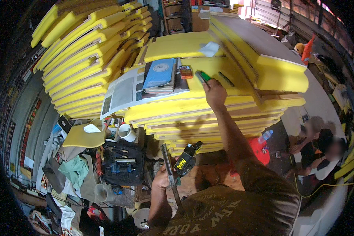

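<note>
My right hand point(215, 94) reaches over the yellow foam stack, fingers closed on a small green box point(203, 76). Just right of that hand, a thin dark strip point(226, 79) lies on the foam. Lower down, near my body, my left hand point(161, 179) grips what looks like a staple gun point(187, 160), with a black body, a yellow label and a long metal rail point(170, 173). Part of the gun's handle is hidden by my fingers. A small red-orange box point(186, 72) sits beside a blue-covered book point(160, 74) on the foam.
Yellow foam-covered boards point(78, 63) are piled high at the left; more padded panels point(263, 51) lie at the right. A white cup point(126, 132), a black tool case point(124, 163) and cloth scraps point(74, 171) lie lower left. Another person point(322, 149) is at the right, near a red stool point(259, 151).
</note>
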Demonstrator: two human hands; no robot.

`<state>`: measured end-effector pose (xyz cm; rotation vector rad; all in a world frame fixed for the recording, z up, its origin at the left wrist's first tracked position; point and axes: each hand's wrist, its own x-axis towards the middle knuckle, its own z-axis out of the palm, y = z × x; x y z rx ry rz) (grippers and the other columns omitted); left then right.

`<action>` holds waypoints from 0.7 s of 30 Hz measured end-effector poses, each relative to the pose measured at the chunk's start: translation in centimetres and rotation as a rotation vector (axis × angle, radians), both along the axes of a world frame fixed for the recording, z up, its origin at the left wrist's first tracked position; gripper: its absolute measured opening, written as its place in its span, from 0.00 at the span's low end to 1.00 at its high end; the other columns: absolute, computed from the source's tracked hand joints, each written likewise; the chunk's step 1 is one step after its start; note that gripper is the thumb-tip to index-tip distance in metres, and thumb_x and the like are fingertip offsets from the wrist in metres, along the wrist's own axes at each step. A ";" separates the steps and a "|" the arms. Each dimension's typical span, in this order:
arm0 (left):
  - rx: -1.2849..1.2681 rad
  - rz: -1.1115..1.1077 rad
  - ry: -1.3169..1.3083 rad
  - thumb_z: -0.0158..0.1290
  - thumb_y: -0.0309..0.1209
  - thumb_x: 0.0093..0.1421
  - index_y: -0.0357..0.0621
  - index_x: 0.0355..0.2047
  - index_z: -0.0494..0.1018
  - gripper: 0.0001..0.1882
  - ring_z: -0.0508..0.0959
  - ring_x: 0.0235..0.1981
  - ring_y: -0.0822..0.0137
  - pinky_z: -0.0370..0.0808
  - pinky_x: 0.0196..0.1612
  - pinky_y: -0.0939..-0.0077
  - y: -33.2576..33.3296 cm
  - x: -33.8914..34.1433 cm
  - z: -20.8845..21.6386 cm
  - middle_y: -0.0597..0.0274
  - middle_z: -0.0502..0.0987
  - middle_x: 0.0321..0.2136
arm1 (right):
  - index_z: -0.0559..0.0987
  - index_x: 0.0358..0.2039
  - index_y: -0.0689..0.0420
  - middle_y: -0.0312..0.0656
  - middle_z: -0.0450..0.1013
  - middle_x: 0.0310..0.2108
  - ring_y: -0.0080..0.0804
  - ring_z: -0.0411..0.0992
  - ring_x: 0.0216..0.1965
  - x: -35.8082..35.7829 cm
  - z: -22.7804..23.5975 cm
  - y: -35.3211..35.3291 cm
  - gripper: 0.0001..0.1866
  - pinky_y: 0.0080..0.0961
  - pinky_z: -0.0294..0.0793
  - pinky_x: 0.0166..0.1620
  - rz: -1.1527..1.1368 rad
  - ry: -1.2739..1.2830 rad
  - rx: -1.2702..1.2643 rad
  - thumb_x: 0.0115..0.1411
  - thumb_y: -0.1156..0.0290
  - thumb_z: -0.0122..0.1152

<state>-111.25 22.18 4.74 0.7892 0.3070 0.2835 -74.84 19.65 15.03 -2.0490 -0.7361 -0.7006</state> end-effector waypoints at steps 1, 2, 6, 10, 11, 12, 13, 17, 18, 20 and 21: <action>-0.007 -0.005 0.012 0.54 0.23 0.51 0.34 0.53 0.61 0.28 0.72 0.45 0.65 0.71 0.46 0.72 0.0 -0.1 0.0 0.55 0.68 0.49 | 0.75 0.28 0.55 0.48 0.71 0.29 0.48 0.72 0.29 0.0 0.2 -0.1 0.12 0.40 0.71 0.32 -0.020 -0.007 -0.054 0.52 0.59 0.56; -0.017 -0.010 0.014 0.54 0.23 0.51 0.34 0.53 0.61 0.28 0.72 0.45 0.65 0.72 0.45 0.72 0.1 -0.2 -0.3 0.55 0.68 0.49 | 0.75 0.28 0.55 0.48 0.71 0.28 0.48 0.71 0.29 -0.1 0.3 -0.3 0.12 0.40 0.71 0.32 -0.029 0.005 -0.015 0.52 0.59 0.56; -0.091 -0.012 0.000 0.55 0.22 0.50 0.35 0.52 0.63 0.27 0.73 0.43 0.65 0.72 0.42 0.74 0.4 0.0 -1.9 0.55 0.70 0.48 | 0.76 0.28 0.55 0.46 0.73 0.28 0.46 0.72 0.30 -0.1 -0.2 -2.6 0.09 0.36 0.71 0.33 -0.012 0.031 0.121 0.52 0.63 0.58; -0.124 0.040 -0.019 0.55 0.20 0.50 0.36 0.51 0.65 0.26 0.75 0.39 0.67 0.73 0.37 0.78 1.0 -0.4 -3.3 0.56 0.71 0.46 | 0.76 0.29 0.57 0.46 0.73 0.29 0.43 0.73 0.31 0.3 -1.4 -6.7 0.07 0.31 0.71 0.35 -0.001 0.008 0.195 0.52 0.68 0.58; -0.102 0.052 -0.025 0.55 0.20 0.50 0.36 0.51 0.65 0.26 0.75 0.39 0.67 0.73 0.36 0.79 1.3 -0.7 -4.1 0.57 0.71 0.45 | 0.76 0.30 0.58 0.47 0.73 0.30 0.43 0.72 0.31 0.9 -2.1 -7.5 0.07 0.31 0.71 0.35 0.010 0.032 0.231 0.52 0.68 0.56; -0.129 0.059 0.034 0.55 0.20 0.50 0.36 0.51 0.64 0.26 0.75 0.38 0.67 0.74 0.35 0.79 1.3 -0.6 -3.6 0.56 0.71 0.46 | 0.76 0.30 0.58 0.47 0.73 0.31 0.44 0.72 0.31 0.7 -1.8 -8.1 0.08 0.32 0.71 0.35 0.022 0.056 0.262 0.53 0.68 0.55; -0.156 0.067 0.094 0.54 0.20 0.50 0.36 0.52 0.64 0.26 0.75 0.38 0.67 0.74 0.34 0.80 1.4 -0.4 -2.6 0.56 0.71 0.46 | 0.76 0.30 0.58 0.46 0.73 0.30 0.40 0.72 0.31 0.3 -1.6 -8.6 0.07 0.30 0.71 0.35 0.069 0.144 0.277 0.52 0.69 0.56; -0.164 -0.123 -0.209 0.54 0.21 0.51 0.36 0.54 0.61 0.28 0.75 0.40 0.67 0.75 0.37 0.77 2.7 -0.5 -4.5 0.55 0.71 0.46 | 0.76 0.29 0.60 0.41 0.73 0.28 0.29 0.70 0.30 -0.3 -3.8 -10.3 0.05 0.23 0.69 0.35 0.391 0.519 0.398 0.52 0.72 0.58; -0.152 -0.133 -0.244 0.53 0.22 0.52 0.36 0.54 0.61 0.28 0.75 0.40 0.67 0.75 0.38 0.76 2.6 -0.8 -4.3 0.55 0.71 0.46 | 0.75 0.28 0.60 0.40 0.73 0.27 0.27 0.69 0.30 -0.5 -5.0 -9.9 0.05 0.22 0.69 0.35 0.507 0.623 0.442 0.52 0.73 0.58; -0.120 -0.033 -0.128 0.53 0.23 0.53 0.35 0.55 0.60 0.28 0.75 0.41 0.66 0.75 0.40 0.74 1.5 0.1 -1.1 0.55 0.71 0.46 | 0.75 0.28 0.61 0.37 0.71 0.27 0.24 0.68 0.30 -2.7 -5.2 -10.1 0.05 0.22 0.68 0.37 0.610 0.469 0.436 0.54 0.72 0.55; -0.102 -0.011 -0.100 0.53 0.24 0.54 0.35 0.55 0.59 0.28 0.75 0.42 0.66 0.75 0.41 0.74 1.3 0.5 -0.5 0.55 0.71 0.45 | 0.75 0.28 0.61 0.37 0.71 0.27 0.25 0.67 0.31 -4.8 -3.1 -10.6 0.06 0.23 0.67 0.39 0.540 0.617 0.368 0.55 0.72 0.54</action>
